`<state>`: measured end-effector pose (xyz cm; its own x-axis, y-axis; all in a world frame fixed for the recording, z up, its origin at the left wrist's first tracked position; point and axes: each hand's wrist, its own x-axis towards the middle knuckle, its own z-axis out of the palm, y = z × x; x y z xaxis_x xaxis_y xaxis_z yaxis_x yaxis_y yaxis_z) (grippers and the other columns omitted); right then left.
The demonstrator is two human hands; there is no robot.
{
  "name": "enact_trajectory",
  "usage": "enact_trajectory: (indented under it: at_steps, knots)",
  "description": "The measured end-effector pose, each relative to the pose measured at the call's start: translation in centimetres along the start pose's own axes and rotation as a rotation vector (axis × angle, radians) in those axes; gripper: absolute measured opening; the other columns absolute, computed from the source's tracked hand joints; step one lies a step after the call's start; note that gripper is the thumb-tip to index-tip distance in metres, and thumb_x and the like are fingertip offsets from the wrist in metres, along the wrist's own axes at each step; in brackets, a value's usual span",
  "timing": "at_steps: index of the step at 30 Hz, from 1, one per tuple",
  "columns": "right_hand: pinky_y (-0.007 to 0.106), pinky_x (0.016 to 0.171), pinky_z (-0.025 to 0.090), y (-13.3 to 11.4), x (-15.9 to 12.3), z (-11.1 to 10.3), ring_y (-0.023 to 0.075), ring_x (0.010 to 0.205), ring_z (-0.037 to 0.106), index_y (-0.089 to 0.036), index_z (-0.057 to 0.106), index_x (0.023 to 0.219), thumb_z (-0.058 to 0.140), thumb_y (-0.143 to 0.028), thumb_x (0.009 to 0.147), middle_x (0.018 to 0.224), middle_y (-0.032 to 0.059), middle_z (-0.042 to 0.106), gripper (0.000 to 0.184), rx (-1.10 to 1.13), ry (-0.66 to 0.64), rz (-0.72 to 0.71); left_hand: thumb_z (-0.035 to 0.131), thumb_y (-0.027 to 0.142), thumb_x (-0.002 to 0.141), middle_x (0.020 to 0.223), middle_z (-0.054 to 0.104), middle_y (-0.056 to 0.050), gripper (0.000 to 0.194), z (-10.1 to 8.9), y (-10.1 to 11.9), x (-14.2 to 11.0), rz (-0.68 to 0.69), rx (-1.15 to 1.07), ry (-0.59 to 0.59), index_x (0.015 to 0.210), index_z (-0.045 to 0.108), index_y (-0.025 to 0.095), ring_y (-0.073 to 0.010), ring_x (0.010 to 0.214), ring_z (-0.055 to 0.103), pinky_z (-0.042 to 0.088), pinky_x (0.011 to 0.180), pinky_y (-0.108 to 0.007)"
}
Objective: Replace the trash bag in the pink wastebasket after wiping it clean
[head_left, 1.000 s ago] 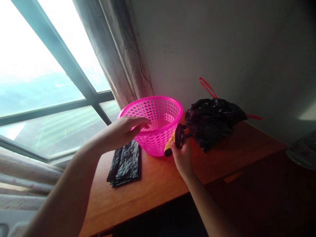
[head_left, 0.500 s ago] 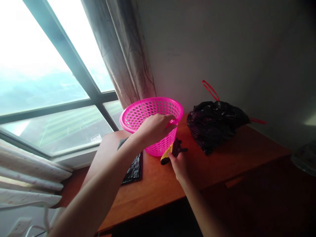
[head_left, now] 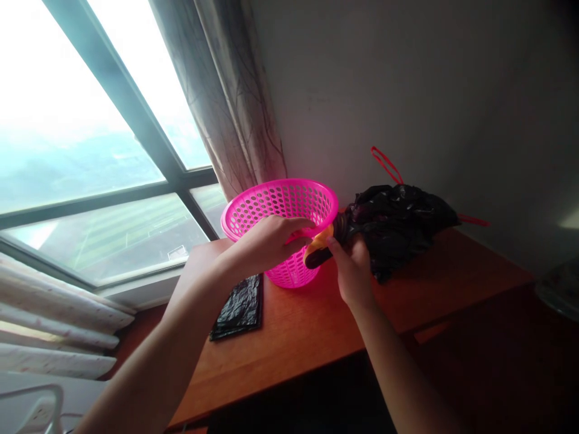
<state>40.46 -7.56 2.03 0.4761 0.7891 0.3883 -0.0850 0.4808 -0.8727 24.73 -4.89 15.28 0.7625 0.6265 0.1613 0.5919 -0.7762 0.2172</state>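
Note:
A bright pink perforated plastic basket (head_left: 289, 274) stands upright on the wooden table. My left hand (head_left: 274, 238) reaches over its near side, fingers inside and thumb outside, closed on the rim. Just right of that, my right hand (head_left: 355, 268) is closed on a yellow-and-black piece (head_left: 320, 244), soft-looking and dark at both ends. The frames do not show what kind of thing it is. It is up beside the basket's right rim, and its far end is partly hidden by my fingers.
Behind my right hand lies a full black garbage bag (head_left: 407, 217) with red drawstrings. A folded black plastic bag (head_left: 239, 307) rests left of the basket on the wooden table (head_left: 280, 343). A window (head_left: 90, 241) and curtain (head_left: 230, 90) border the left; a wall stands behind.
My right hand has lifted the yellow-and-black piece up and right, from low by the basket to its rim. My left hand keeps hold of the rim, shifted slightly down and left.

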Motion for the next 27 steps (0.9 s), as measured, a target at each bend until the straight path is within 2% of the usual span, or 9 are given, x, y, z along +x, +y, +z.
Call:
enact_trajectory:
  at_steps: [6, 11, 21, 27]
  knots:
    - [0.039, 0.091, 0.049, 0.6, -0.7, -0.1, 0.0248, 0.099, 0.063, -0.015, 0.060, 0.108, 0.066, -0.038, 0.082, 0.106, 0.0087, 0.068, 0.035, -0.080, 0.038, 0.047, 0.049, 0.028, 0.096, 0.099, 0.076, -0.006, 0.035, 0.1, -0.3, -0.2, 0.020, -0.023, -0.002, 0.128, 0.060, 0.020, -0.0178, 0.084, 0.070, 0.051, 0.071, -0.027]
    - [0.040, 0.090, 0.050, 1.6, -1.0, -0.3, 0.0261, 0.103, 0.063, -0.016, 0.060, 0.114, 0.066, -0.038, 0.082, 0.112, 0.0104, 0.067, 0.039, -0.084, 0.032, 0.062, 0.051, 0.028, 0.095, 0.096, 0.076, -0.006, 0.034, 0.2, -0.3, -0.1, 0.015, -0.011, 0.002, 0.127, 0.061, 0.019, -0.0178, 0.083, 0.071, 0.051, 0.071, -0.027]
    - [0.041, 0.092, 0.050, 2.0, -1.5, -0.3, 0.0279, 0.104, 0.064, -0.014, 0.062, 0.114, 0.065, -0.038, 0.081, 0.111, 0.0125, 0.069, 0.041, -0.162, 0.039, 0.046, 0.051, 0.028, 0.096, 0.098, 0.076, -0.006, 0.036, 0.1, -0.4, -0.2, 0.026, -0.015, 0.003, 0.130, 0.060, 0.019, -0.0176, 0.083, 0.070, 0.052, 0.072, -0.028]
    - [0.041, 0.097, 0.048, 4.4, -2.6, -0.5, 0.0300, 0.113, 0.062, -0.015, 0.061, 0.120, 0.062, -0.038, 0.081, 0.119, 0.0146, 0.067, 0.046, -0.214, 0.043, 0.129, 0.050, 0.028, 0.097, 0.105, 0.075, -0.006, 0.034, 0.1, -0.6, -0.4, 0.046, -0.022, 0.000, 0.129, 0.060, 0.022, -0.0173, 0.086, 0.070, 0.052, 0.070, -0.027]
